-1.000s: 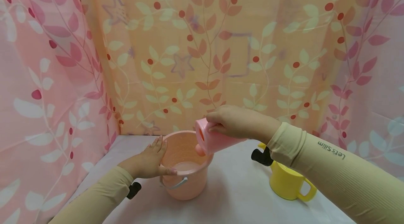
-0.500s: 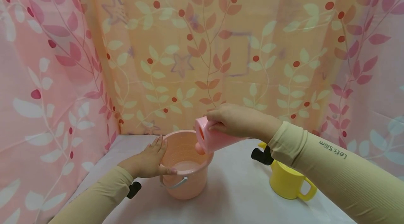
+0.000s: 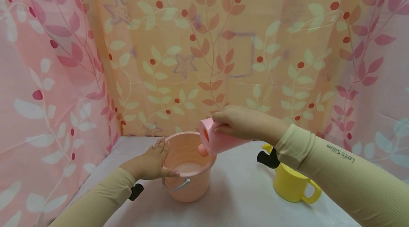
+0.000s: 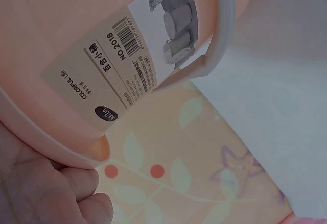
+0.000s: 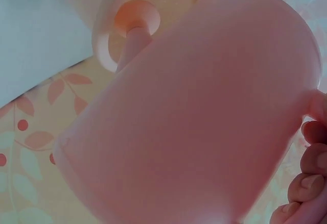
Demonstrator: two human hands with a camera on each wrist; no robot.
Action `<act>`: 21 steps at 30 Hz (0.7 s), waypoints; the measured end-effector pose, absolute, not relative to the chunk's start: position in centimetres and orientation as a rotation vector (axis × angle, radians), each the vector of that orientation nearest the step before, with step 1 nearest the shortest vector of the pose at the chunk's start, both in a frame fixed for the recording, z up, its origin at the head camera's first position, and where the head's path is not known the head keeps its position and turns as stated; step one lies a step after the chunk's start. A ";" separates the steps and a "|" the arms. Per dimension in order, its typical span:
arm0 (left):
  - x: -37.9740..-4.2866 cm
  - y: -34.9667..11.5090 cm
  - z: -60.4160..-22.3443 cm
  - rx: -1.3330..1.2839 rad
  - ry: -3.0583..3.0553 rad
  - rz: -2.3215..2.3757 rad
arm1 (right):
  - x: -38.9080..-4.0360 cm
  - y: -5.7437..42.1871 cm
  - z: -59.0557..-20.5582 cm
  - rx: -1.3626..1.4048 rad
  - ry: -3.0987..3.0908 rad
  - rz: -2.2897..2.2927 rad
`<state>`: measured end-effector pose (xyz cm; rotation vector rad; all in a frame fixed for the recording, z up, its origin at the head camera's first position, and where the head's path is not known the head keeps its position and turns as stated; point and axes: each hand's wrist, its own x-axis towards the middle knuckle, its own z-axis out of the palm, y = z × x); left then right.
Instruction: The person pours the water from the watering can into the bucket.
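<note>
A peach plastic bucket stands upright on the white-covered table. My left hand rests on its left rim, fingers extended and thumb lying along the near edge. My right hand grips the handle of a pink toy watering can, tilted over the bucket's right rim. Its flared spout end points into the bucket, where a little clear liquid seems to lie at the bottom. In the right wrist view, curled fingers wrap the can's handle. A printed label shows on the bucket's side in the left wrist view.
A yellow watering can stands at the right, partly hidden behind my right forearm. The bucket's pale carrying handle hangs down in front. Leaf-patterned curtains enclose the back and both sides of the table.
My right hand and the pink watering can have shifted very slightly to the right, the can still tilted over the bucket. The left hand and bucket stay in place.
</note>
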<state>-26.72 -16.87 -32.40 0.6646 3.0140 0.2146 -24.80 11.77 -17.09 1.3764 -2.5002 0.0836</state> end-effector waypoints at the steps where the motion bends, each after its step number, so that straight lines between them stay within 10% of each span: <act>1: -26.7 -16.9 -32.4 0.661 3.014 0.213 | -24.8 11.9 -17.1 1.380 -2.499 0.095; 21: -26.9 -17.0 -32.6 0.678 3.030 0.203 | -25.3 13.9 -17.4 1.310 -2.538 0.305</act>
